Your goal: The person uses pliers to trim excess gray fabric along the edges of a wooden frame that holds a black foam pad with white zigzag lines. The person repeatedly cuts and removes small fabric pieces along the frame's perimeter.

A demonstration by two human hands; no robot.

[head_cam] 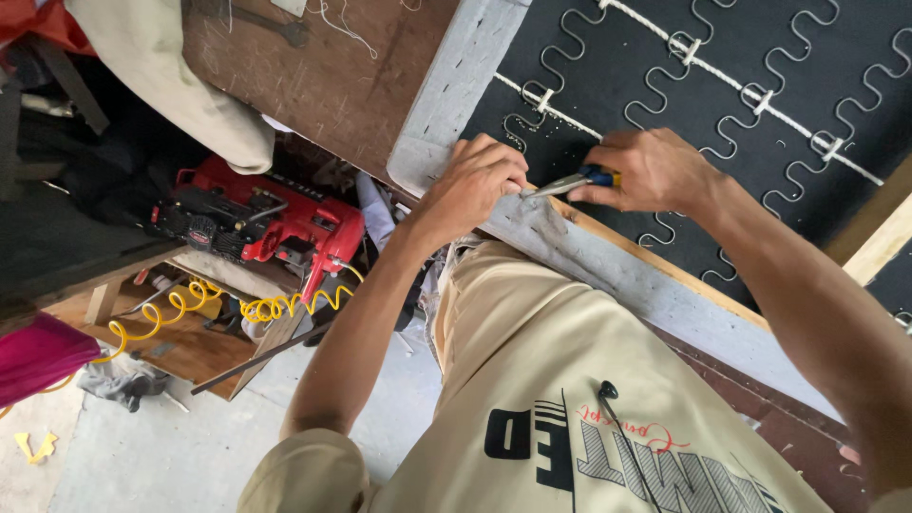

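Note:
My right hand (pixel 648 171) grips pliers with a blue and yellow handle (pixel 575 180); their metal tip points left at the grey fabric-covered frame rail (pixel 608 271). My left hand (pixel 472 182) is curled with its fingers pressed on the same rail, right beside the pliers' tip. Whether it pinches fabric or a staple there I cannot tell. Beyond the rail lies black cloth (pixel 665 85) with silver zigzag springs (pixel 741 123) tied by white cord.
A brown wooden panel (pixel 313 76) lies upper left of the rail. Below left, a red power tool (pixel 256 223) sits on a wooden bench with a coiled yellow air hose (pixel 190 304). The grey concrete floor (pixel 142 446) shows underneath. Beige cloth (pixel 161 76) hangs at upper left.

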